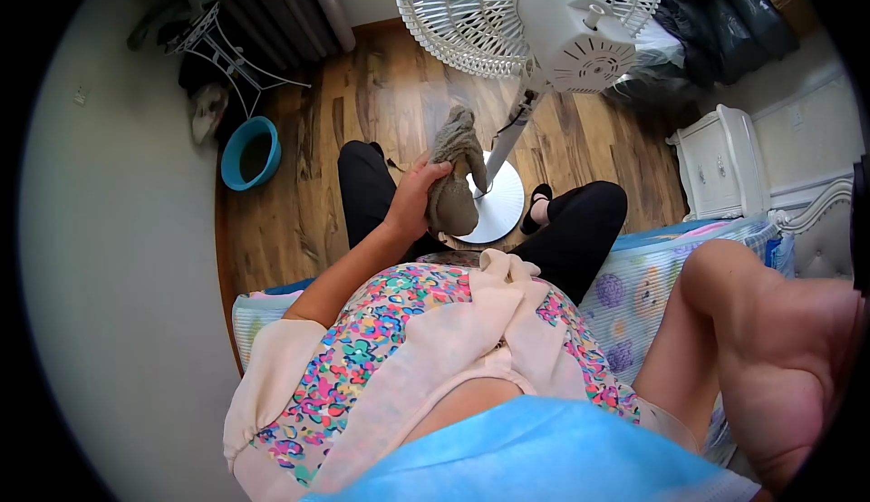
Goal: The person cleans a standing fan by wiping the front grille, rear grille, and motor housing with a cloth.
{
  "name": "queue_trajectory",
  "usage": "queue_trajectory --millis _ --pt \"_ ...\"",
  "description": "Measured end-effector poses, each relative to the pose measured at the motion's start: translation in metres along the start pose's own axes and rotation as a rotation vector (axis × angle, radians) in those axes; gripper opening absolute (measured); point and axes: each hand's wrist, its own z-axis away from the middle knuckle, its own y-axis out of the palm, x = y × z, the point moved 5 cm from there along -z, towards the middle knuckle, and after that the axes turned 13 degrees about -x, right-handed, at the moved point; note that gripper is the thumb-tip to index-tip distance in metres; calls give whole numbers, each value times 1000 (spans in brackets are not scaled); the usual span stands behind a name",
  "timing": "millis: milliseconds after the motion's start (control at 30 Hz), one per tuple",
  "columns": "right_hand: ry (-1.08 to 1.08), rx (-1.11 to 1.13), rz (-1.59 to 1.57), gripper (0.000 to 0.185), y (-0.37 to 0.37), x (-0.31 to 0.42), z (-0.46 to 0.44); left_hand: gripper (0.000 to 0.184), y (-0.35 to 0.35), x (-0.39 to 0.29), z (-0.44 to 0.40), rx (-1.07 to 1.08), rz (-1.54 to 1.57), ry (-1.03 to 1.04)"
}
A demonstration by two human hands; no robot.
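My left hand point(420, 194) is closed around a bunched grey-brown cloth point(455, 171), held up over my lap. It looks like a rag or small towel with a rough upper part; its exact kind does not show. Just beyond the cloth rises the pole of a white standing fan point(580, 35), whose round base point(498, 207) rests on the floor between my feet. Bent up close to the camera at the right edge is my right arm. Only the lower part of my right hand point(802, 411) shows, and its fingers are out of sight.
I sit on a bed with a patterned cover point(625, 307). A blue basin point(227, 165) stands on the wood floor by the left wall, near a white metal stand point(231, 53). To the right is a white nightstand point(720, 167), with black bags point(734, 26) behind.
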Motion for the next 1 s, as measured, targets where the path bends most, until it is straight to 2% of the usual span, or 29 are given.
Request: queue_trajectory --millis 167,300,400,467,500,567,633,667,700,767,800,867,900,1000 --pt "4 -37 15 56 -7 -11 14 37 20 -36 -6 50 -13 92" --pt "25 -54 119 57 -10 -42 38 43 49 -71 -12 62 -99 285" --pt "60 -3 359 57 -8 -81 65 40 74 -116 -15 42 -271 714" --pt "85 136 621 58 -3 -115 89 41 101 -150 -12 41 -328 858" --pt "58 285 847 63 2 -129 101 41 112 -164 -8 16 -365 961" --pt "126 416 1214 69 -2 -159 134 47 147 -204 -14 -83 -581 1281" --pt "127 400 1276 71 -5 -168 147 51 188 -243 -13 -205 -772 1547" --pt "129 392 1330 73 -7 -173 153 50 204 -259 -18 -225 -854 1764" --pt "123 391 1334 73 -9 -178 159 42 222 -270 -17 -282 -930 1893" --pt "287 414 1239 72 -16 -189 173 34 258 -285 -13 -370 -1040 1916" --pt "294 392 1198 68 -15 -189 172 34 268 -287 -17 -366 -1037 1916" --pt "289 389 1219 66 -10 -188 171 38 285 -285 -42 -265 -1341 1749" --pt "280 385 1234 64 -9 -188 170 36 285 -277 -64 -178 -1338 1911" --pt "233 379 1232 62 -10 -190 171 39 274 -254 -86 -164 -1476 1938"
